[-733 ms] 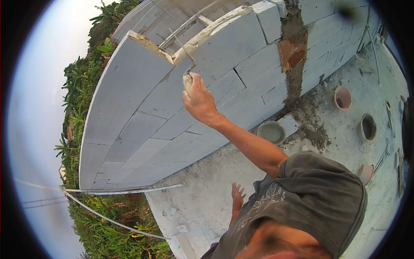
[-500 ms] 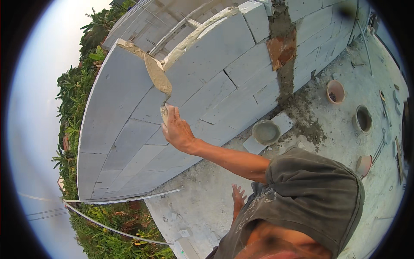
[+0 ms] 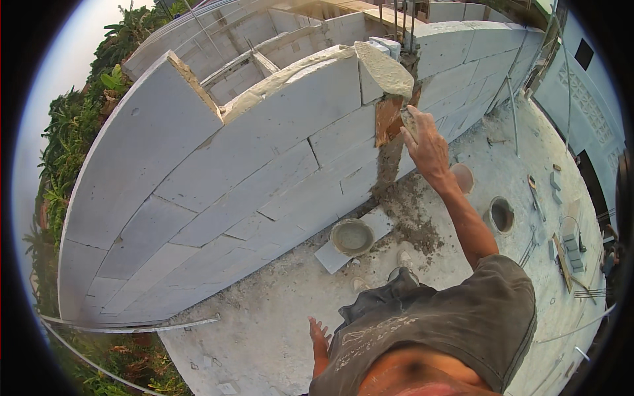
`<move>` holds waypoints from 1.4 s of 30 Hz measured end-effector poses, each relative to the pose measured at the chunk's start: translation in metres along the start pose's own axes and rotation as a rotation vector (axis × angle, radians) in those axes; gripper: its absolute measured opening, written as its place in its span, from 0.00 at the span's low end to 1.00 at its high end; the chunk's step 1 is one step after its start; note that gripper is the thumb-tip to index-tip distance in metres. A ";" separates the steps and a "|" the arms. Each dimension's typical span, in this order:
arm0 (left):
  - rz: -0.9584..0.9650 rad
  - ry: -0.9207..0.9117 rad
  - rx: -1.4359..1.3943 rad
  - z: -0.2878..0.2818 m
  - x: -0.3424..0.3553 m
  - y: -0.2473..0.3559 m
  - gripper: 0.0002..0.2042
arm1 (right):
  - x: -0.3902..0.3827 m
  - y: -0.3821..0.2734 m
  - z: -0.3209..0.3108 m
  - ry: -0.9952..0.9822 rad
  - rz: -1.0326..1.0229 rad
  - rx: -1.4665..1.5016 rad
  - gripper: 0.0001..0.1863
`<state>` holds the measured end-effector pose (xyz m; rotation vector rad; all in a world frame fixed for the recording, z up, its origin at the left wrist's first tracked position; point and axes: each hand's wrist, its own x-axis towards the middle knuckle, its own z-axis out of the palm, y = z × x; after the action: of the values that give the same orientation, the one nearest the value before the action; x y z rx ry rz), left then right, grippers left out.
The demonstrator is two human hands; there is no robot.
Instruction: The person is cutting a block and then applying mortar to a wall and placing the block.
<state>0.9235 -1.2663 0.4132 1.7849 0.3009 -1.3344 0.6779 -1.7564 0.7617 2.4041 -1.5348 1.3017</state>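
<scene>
My right hand (image 3: 428, 146) is raised at the wall, its fingers closed round the handle of a trowel (image 3: 386, 74). The trowel's blade is thickly coated in pale mortar and lies against the top of the block wall (image 3: 264, 175), near a reddish-brown board (image 3: 388, 121) at the column gap. Whether the blade touches the block is hard to tell. A bed of wet mortar (image 3: 290, 80) runs along the wall's top edge. At its left end a taller block (image 3: 142, 125) has mortar on its side face. My left hand (image 3: 319, 331) hangs low with fingers spread, holding nothing.
A tub of grey mortar (image 3: 352, 237) rests on white block pieces at the wall's foot, beside spilled mortar (image 3: 416, 228). Another bucket (image 3: 500, 214) and a pinkish bucket (image 3: 463, 178) stand to the right. Poles (image 3: 512, 115) lean against the far wall. Steel bars rise behind the column.
My right hand has carried the trowel rightward along the wall, from the taller block's mortared end to the column gap. The view has turned to the right; my left hand still hangs low.
</scene>
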 end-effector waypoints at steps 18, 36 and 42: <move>0.092 -0.138 -0.002 0.069 0.025 0.047 0.47 | -0.085 -0.046 0.070 -0.170 -0.039 0.268 0.30; 0.048 -0.071 -0.073 0.059 0.009 0.054 0.47 | -0.153 -0.024 0.068 -0.797 1.063 1.269 0.22; -0.101 -0.400 0.363 0.097 -0.106 -0.014 0.52 | -0.233 0.046 0.058 -1.063 0.929 0.742 0.27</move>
<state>0.8082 -1.2996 0.4932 1.7515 -0.0779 -1.8723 0.6392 -1.6301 0.5557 3.2348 -3.1994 0.5404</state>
